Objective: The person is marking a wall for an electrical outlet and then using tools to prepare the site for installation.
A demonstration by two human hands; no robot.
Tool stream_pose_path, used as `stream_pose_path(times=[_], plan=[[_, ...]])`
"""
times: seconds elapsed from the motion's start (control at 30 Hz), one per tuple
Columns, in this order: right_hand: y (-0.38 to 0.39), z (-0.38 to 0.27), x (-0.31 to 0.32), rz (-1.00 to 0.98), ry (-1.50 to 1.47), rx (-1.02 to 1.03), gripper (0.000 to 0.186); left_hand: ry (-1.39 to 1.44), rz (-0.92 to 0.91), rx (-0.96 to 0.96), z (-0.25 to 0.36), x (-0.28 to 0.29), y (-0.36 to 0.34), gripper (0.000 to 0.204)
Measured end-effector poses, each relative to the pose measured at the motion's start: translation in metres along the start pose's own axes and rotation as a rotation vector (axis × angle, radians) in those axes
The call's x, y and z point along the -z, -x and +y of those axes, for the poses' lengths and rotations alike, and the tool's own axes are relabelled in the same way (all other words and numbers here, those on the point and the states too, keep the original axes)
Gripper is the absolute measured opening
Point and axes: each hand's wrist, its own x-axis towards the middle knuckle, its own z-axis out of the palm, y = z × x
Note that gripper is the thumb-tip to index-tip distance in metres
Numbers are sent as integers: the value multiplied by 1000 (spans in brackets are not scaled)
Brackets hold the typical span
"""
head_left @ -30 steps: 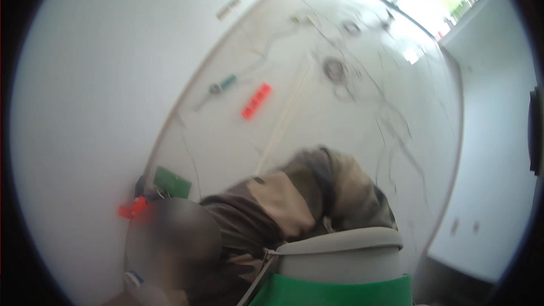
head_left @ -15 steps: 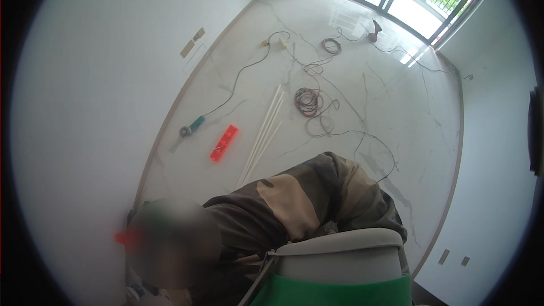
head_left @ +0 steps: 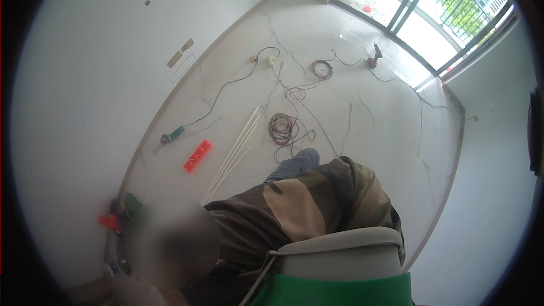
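Note:
A camouflage sleeve [head_left: 294, 204] bends across the lower middle and runs down left into a round grey blurred patch. My hands are hidden behind or near that blur; only a dim skin-toned patch shows below it, with no fingers I can make out. Close to the blur, along the left wall, are a red object [head_left: 110, 222] and a dark green one [head_left: 132, 205], both too smeared to name. A small white-and-dark item [head_left: 111, 268] lies below them. Past the sleeve, a piece of blue cloth [head_left: 297, 164], like a trouser leg, sticks out.
Thin white strips [head_left: 229, 161] lie on the marbled floor beside a bright orange-red oblong tray [head_left: 197, 156]. A teal angle grinder [head_left: 173, 134] trails its cord. Coiled cables [head_left: 281, 128] spread across the middle. A red drill [head_left: 373, 59] stands near the sliding glass door [head_left: 403, 8].
My view has turned, so the floor items sit farther left and lower. The blue cloth has come into sight beyond the sleeve, and more of the red and green objects shows.

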Motion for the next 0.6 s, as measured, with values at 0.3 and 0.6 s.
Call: stream_pose_path(times=[0.3, 0.6], plan=[[-153, -46, 70, -73, 5, 9, 43, 200, -229, -296, -22, 182, -77, 24], [-273, -52, 170, -79, 21, -184, 44, 155, 105, -223, -69, 473, -68, 24]])
